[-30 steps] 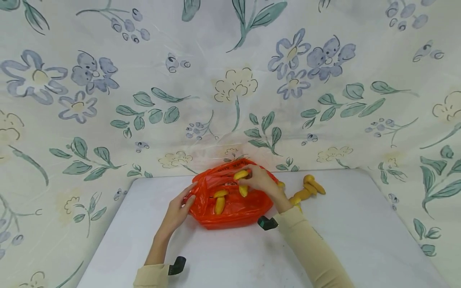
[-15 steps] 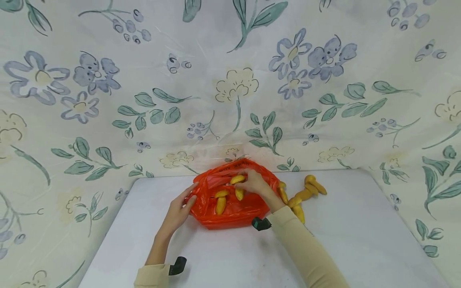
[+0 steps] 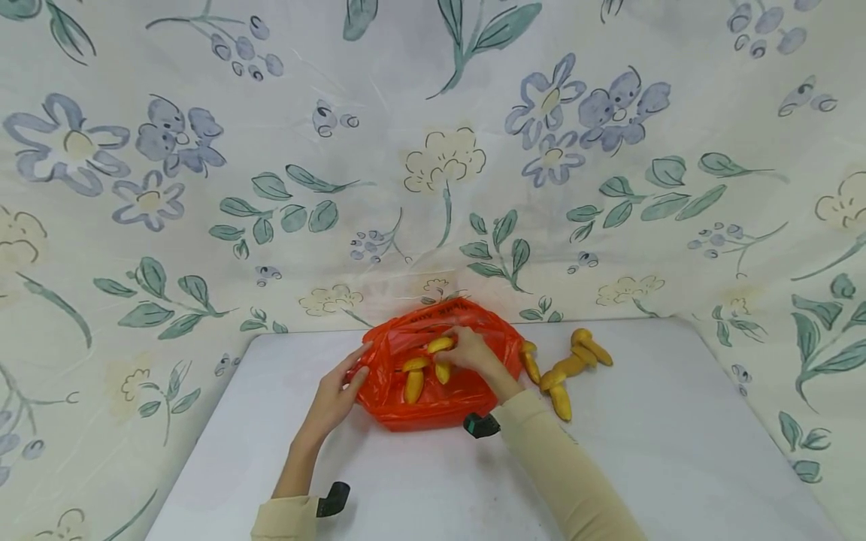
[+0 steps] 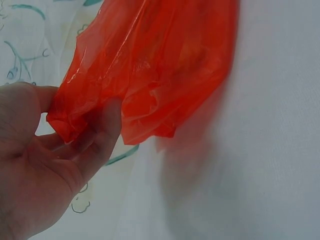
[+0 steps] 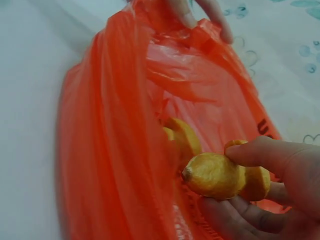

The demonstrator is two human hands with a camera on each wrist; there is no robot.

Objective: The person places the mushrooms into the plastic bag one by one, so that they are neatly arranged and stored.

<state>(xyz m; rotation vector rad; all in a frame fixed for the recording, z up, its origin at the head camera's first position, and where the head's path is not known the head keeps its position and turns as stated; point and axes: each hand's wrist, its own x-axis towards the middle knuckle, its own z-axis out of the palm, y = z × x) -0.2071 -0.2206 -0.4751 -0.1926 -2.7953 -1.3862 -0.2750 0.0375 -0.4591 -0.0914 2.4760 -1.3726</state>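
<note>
A red plastic bag (image 3: 433,415) lies on the white table with its mouth spread. My left hand (image 3: 334,394) holds the bag's left edge between thumb and fingers; the left wrist view shows the thin plastic (image 4: 150,105) gathered in that grip. Between the thumb and fingers of my right hand (image 3: 473,353) is a yellow mushroom (image 5: 212,176), its stem pointing down in the head view, at the bag's mouth. Just left of it, a second yellow mushroom (image 3: 415,383) rests on the bag, cap towards the back. Folds hide the bag's deeper inside.
Right of the bag, several more yellow mushrooms (image 3: 571,365) lie in a loose cluster, one mushroom (image 3: 531,362) close against the bag's side. A floral-patterned sheet (image 3: 433,248) rises behind the white table (image 3: 676,421).
My right hand has moved left and slightly lower with the mushroom, closer to the one in the bag. Mushrooms behind my right forearm have come into view. The left hand stays put.
</note>
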